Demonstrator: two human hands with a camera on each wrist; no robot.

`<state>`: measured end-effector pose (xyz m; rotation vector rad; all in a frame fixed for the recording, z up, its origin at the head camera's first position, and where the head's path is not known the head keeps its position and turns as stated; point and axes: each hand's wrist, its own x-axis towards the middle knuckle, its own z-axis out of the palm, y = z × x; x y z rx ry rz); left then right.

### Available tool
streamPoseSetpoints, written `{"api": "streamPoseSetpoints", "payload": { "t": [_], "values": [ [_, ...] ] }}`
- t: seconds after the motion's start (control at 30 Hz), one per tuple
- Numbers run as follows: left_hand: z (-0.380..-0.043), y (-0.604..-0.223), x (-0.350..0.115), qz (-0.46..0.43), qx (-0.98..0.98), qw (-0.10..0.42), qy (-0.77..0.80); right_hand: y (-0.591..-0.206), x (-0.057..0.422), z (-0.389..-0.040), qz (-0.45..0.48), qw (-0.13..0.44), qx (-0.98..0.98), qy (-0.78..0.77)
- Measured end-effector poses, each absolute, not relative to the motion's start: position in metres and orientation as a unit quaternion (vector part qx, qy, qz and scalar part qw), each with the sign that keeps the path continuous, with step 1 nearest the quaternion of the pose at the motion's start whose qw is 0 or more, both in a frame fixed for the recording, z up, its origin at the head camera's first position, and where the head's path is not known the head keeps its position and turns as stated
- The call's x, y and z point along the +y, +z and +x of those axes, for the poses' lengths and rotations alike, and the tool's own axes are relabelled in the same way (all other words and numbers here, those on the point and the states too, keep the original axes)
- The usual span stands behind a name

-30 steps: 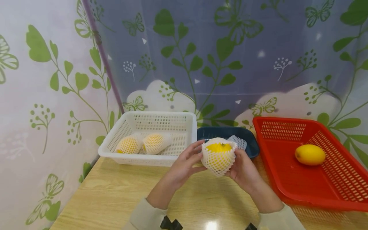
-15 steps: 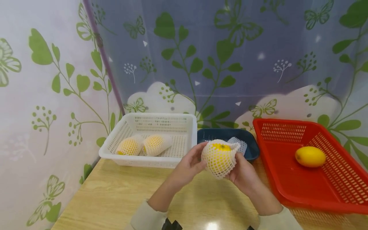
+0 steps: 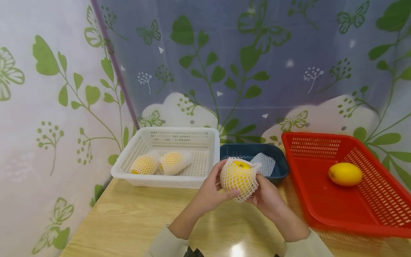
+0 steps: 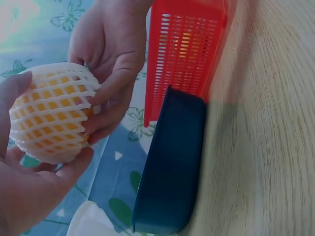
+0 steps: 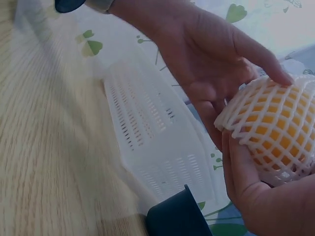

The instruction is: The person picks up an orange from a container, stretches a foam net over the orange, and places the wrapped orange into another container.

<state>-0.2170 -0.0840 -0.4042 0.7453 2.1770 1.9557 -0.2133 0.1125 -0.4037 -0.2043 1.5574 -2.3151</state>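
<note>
A round yellow fruit [image 3: 237,178] in a white foam net sleeve is held between both hands above the table. My left hand [image 3: 210,192] grips its left side, the thumb lying across the front of the netting. On the other side my right hand [image 3: 267,195] holds the net and fruit from the right and below. The netting covers most of the fruit; a bare yellow top shows through the sleeve's opening in the head view. In the left wrist view the wrapped fruit [image 4: 51,115] sits between the hands, and the right wrist view shows right-hand fingers [image 5: 241,169] against the netting.
At the left, a white basket [image 3: 167,181] holds two net-wrapped yellow fruits [image 3: 173,162]. Behind the hands stands a dark blue tray [image 3: 278,162] with a white foam net [image 3: 264,163] in it. The red basket [image 3: 324,203] at right contains one bare yellow oval fruit [image 3: 345,174].
The wrapped fruit has shifted slightly left and down and turned in the hands. The left thumb has moved across its front, and the netting's opening covers more of the top.
</note>
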Motion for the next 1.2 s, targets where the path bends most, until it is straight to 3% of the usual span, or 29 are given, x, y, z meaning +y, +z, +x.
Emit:
{"api": "streamPoseSetpoints", "payload": {
  "t": [0.3,0.67,0.97,1.2],
  "values": [
    [-0.215,-0.403,-0.084,0.176,0.679,0.097,0.706,-0.401,0.119,-0.214,-0.088,0.200,0.640,-0.737],
    [-0.211,-0.399,-0.084,0.098,0.563,0.199,0.796,-0.386,0.122,-0.208,-0.075,0.129,0.721,-0.677],
    [-0.209,-0.401,-0.081,0.089,0.585,0.201,0.781,-0.384,0.123,-0.203,-0.099,0.113,0.746,-0.648],
    [-0.208,-0.402,-0.083,0.135,0.622,0.199,0.745,-0.385,0.122,-0.198,-0.099,0.085,0.767,-0.628]
  ]
}}
